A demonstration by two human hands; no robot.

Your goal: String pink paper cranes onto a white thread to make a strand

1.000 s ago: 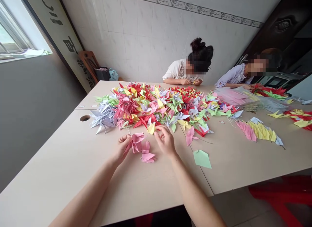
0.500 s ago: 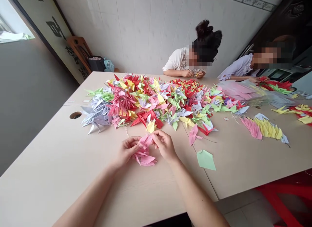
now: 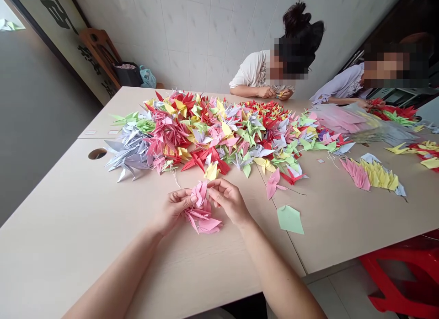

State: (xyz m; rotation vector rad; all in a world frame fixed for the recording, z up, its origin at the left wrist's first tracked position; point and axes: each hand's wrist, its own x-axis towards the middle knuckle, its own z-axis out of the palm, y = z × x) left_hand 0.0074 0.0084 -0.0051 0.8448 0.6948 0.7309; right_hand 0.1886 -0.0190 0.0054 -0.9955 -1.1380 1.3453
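Centrally, a string of pink origami cranes (image 3: 205,218) lies on the near part of the table (image 3: 85,246), its uppermost crane raised. The left hand (image 3: 174,210) pinches that crane between thumb and fingers; the right hand (image 3: 228,201) meets its edge at 2 o'clock, grip indeterminate. Outward: at 12 o'clock, a multicoloured crane heap (image 3: 219,131); at 2 o'clock, a single pink crane (image 3: 273,184); at 3 o'clock, a green paper piece (image 3: 290,219).
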